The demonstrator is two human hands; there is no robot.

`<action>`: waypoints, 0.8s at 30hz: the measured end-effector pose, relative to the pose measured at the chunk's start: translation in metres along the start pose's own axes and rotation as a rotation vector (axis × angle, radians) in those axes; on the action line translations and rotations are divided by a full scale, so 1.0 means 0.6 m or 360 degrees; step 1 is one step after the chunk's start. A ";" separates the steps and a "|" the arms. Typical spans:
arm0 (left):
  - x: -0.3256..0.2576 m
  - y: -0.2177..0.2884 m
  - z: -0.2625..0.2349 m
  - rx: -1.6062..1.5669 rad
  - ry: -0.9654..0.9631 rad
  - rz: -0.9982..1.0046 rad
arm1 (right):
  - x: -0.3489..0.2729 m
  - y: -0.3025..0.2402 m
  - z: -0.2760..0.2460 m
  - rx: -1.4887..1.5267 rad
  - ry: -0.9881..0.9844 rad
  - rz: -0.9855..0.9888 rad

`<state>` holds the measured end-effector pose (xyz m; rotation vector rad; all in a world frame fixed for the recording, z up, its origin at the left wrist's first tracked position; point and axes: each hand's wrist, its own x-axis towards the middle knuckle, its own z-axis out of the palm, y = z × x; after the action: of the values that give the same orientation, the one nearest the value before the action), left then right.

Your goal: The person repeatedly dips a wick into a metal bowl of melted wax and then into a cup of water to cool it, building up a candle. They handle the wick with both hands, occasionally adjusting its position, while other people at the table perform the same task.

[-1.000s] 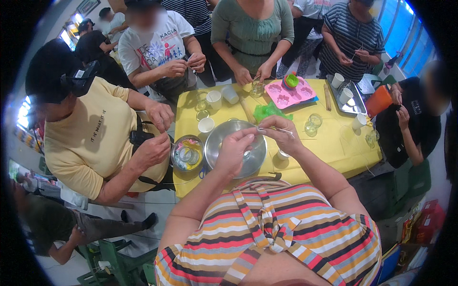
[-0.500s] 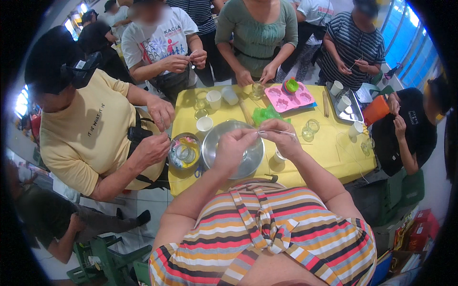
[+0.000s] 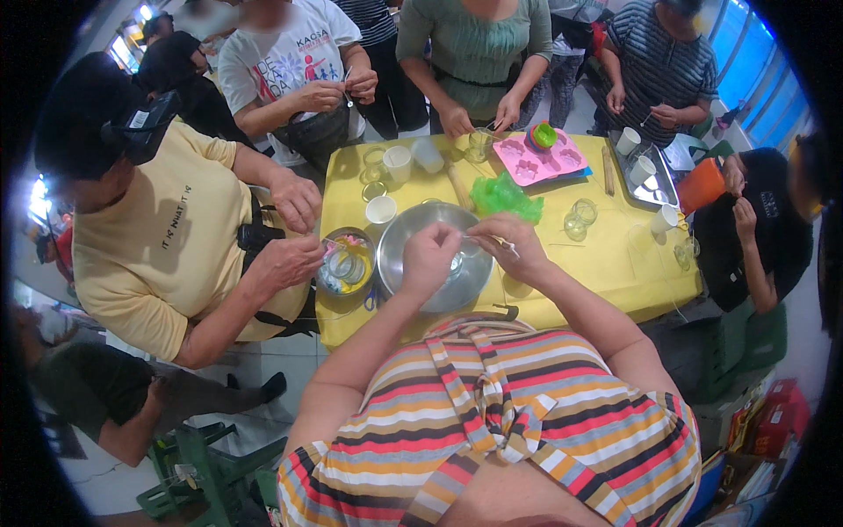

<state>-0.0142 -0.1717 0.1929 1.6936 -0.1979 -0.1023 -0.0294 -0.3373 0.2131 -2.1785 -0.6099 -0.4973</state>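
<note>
My left hand (image 3: 430, 261) and my right hand (image 3: 511, 249) are raised over the yellow-covered table, fingertips pinched close together. Between them runs a thin white string (image 3: 506, 245), part of it lying across the right fingers. Exactly how the string passes between the fingertips is too small to make out. Below my left hand stands a wide metal bowl (image 3: 397, 279), with a clear glass jar (image 3: 456, 265) partly visible inside it. Just beyond my right hand lies a crumpled green plastic bag (image 3: 509, 200).
To the left, a smaller bowl (image 3: 325, 305) holds a glass jar and colourful pieces, near blue scissors (image 3: 371, 299). White paper cups (image 3: 381, 209), a pink mould (image 3: 562, 156), glass jars (image 3: 580, 218) and a metal tray (image 3: 652, 186) are spread about. Several people stand around the table (image 3: 615, 272).
My hands have shifted slightly left and stay close together. The string's loose end, earlier stretched out past my right hand, now lies against the right fingers. The view has shifted a little.
</note>
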 end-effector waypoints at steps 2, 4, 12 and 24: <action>-0.004 -0.002 0.004 0.0214 0.0078 0.0179 | 0.000 0.001 0.001 -0.0070 -0.0022 -0.0028; -0.005 -0.002 0.008 0.0388 0.0151 0.0370 | -0.001 0.001 0.002 0.0021 -0.0079 0.0101; 0.002 -0.025 0.018 0.0452 0.0136 0.0374 | -0.006 0.000 0.009 0.0260 -0.0156 0.0556; 0.041 -0.105 0.008 0.0616 0.0016 0.0015 | 0.011 0.053 -0.007 0.0436 -0.0376 0.0911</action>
<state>0.0134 -0.1735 0.1309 2.0777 -0.2285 -0.0503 -0.0064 -0.3568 0.2006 -2.0354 -0.1406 0.1423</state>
